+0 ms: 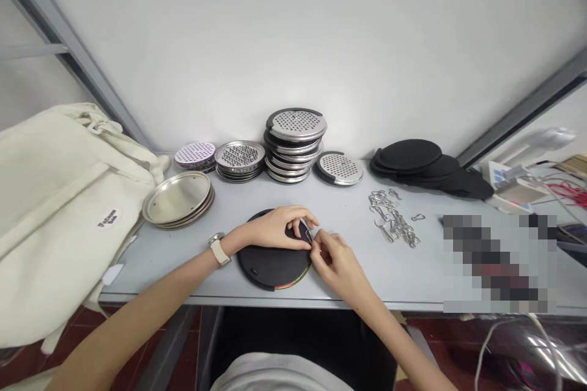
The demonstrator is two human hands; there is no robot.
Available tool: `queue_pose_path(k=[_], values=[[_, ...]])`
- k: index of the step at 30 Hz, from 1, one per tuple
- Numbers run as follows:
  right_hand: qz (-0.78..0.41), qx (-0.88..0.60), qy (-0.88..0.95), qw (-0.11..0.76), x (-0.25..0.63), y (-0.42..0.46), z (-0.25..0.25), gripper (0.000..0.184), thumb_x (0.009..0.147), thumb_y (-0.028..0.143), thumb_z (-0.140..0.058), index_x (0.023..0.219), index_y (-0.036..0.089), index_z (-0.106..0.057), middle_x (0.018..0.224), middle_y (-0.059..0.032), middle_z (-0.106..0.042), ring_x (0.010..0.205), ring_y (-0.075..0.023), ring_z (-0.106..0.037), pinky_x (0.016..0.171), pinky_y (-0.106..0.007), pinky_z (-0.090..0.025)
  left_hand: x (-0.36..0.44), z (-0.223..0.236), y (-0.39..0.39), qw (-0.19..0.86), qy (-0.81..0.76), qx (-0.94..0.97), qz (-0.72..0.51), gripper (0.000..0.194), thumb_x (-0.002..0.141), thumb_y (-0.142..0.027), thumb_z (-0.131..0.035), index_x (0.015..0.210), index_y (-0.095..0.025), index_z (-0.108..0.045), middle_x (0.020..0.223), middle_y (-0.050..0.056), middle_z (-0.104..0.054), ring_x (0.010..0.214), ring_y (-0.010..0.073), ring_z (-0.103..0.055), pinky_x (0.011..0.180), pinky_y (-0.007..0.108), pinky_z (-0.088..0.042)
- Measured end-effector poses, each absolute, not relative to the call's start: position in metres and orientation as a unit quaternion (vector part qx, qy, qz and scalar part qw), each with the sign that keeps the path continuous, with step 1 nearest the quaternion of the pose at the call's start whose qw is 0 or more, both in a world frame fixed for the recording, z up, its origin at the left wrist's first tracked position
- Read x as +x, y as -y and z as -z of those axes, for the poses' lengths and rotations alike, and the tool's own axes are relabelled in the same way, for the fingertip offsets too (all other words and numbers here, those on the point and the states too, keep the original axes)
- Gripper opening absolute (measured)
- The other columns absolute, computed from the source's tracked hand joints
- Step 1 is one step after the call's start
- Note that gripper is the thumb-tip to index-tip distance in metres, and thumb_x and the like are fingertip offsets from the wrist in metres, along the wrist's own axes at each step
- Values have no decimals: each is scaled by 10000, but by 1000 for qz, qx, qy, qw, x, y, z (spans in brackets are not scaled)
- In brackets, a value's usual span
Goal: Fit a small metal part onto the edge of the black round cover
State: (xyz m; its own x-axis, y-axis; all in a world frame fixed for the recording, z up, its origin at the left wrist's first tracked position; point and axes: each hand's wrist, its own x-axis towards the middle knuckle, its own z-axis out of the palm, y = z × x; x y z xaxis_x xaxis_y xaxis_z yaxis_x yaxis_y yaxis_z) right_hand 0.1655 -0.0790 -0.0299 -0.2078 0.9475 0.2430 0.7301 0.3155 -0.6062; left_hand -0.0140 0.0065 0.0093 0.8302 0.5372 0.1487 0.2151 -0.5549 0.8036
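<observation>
A round black disc (270,266) lies flat near the table's front edge. Part of its lower right rim shines yellow and red. My left hand (277,227) rests across its top, fingers curled down onto it and the thumb reaching to its right edge. Between that thumb and forefinger shows a small metal snap clip (308,236) at the disc's edge. My right hand (339,266) pinches at the same spot from the right, its fingertips close against the left thumb. What exactly lies in the right fingertips is partly hidden. A loose pile of snap clips (397,223) lies to the right.
Along the wall stand stacks of round graters (296,128), a single grater (340,168) and black discs (408,156). Metal plates (177,198) are stacked left, beside a cream bag (68,208). Cables and a blurred-out object (499,263) are on the right.
</observation>
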Motion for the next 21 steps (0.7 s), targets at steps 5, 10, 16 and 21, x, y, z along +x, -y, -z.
queue_pose_path(k=[5,10,16,21], values=[[-187,-553,757,295,167,80,30,197,903,211,-405,716,224,-346,605,26,-449,647,-171,-461,658,-281,-382,-14,-10,-7,447,-219,849,-176,398,756,-257,-703,1130,-189,-586,958,34,-650,769,114,-590,724,222,-490],[-187,-554,756,296,168,80,31,207,899,203,-404,707,224,-330,607,25,-440,642,-171,-454,651,-281,-370,-13,-11,-8,455,-219,846,-169,414,759,-247,-703,1152,-197,-584,923,27,-668,812,120,-605,765,228,-494],[-196,-560,749,297,167,80,31,196,902,217,-405,712,223,-357,593,22,-443,661,-181,-465,648,-282,-367,-13,-11,-8,454,-215,847,-173,417,757,-256,-708,1153,-196,-594,902,30,-681,813,123,-615,766,225,-494],[-210,-563,741,299,167,80,30,190,899,226,-409,713,224,-372,616,12,-469,675,-183,-475,638,-279,-370,-14,-11,-8,458,-212,845,-177,425,752,-264,-713,1154,-189,-596,884,40,-683,810,132,-622,756,226,-497]])
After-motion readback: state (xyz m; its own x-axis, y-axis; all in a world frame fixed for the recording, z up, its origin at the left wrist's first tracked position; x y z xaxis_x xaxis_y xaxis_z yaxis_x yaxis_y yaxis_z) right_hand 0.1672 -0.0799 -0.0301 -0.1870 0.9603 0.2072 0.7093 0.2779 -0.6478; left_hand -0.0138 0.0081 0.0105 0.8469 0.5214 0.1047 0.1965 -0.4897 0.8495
